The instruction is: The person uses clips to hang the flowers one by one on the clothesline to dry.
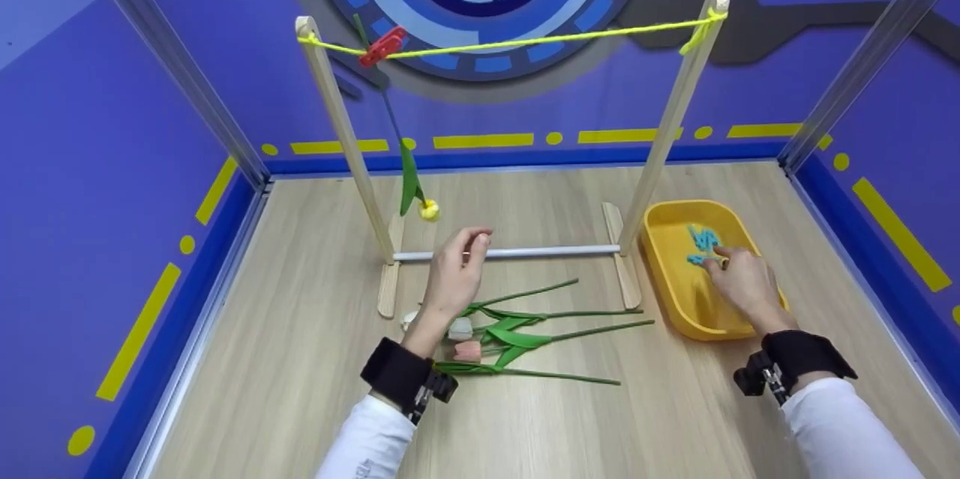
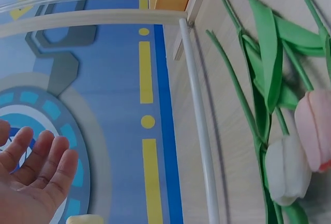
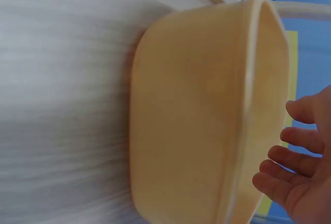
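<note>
Your right hand [image 1: 745, 285] was over the yellow tray [image 1: 701, 332], fingers loosely parted at the turquoise clips [image 1: 704, 240] inside; your left hand [image 1: 455, 272], left of the tray, curled loosely around nothing. The clips looked light and stiff — likely slippery plastic — best pinched by their ends.

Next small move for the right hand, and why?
Probably pinch a blue clip: the right hand is over the tray near the clips, and only one tulip hangs clipped on the line; others lie on the table.
</note>
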`<state>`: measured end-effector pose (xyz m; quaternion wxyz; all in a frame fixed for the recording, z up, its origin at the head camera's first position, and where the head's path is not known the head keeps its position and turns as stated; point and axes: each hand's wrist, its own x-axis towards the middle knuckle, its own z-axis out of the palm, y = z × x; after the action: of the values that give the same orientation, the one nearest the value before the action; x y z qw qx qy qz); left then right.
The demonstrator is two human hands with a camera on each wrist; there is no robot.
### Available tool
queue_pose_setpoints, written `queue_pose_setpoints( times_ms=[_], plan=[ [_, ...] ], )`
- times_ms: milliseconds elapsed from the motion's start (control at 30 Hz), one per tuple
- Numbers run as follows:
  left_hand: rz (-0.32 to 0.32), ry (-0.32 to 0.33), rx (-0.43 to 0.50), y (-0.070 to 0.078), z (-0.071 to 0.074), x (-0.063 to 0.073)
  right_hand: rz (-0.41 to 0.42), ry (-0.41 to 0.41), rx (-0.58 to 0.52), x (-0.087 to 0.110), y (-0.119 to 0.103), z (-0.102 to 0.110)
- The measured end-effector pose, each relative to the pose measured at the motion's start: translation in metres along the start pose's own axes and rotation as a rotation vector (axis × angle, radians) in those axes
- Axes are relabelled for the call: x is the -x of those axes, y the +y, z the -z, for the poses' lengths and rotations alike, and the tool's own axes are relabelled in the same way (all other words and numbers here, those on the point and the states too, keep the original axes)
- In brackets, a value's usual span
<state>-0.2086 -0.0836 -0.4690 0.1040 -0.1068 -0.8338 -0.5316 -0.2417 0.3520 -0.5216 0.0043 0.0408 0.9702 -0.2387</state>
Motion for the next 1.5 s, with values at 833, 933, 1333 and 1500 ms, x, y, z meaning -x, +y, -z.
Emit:
queue_pose_setpoints(
  times_ms=[833,933,1333,1500],
  plan=[
    [-0.007,-0.187,0.002,0.003,-0.067,0.009,-0.052,-0.318,0.047,0.005,0.015,-0.015],
    [-0.003,-0.215,-0.006,0.004,-0.076,0.010,-0.047,-0.326,0.022,0.008,0.011,-0.018],
    [0.118,-0.305,0.070,-0.004,-0.096,0.015,0.049,-0.191,-0.008,0.018,0.004,-0.026],
    [0.163,-0.319,0.073,-0.007,-0.104,0.017,-0.085,-0.126,0.019,0.014,0.009,-0.022]
  ],
)
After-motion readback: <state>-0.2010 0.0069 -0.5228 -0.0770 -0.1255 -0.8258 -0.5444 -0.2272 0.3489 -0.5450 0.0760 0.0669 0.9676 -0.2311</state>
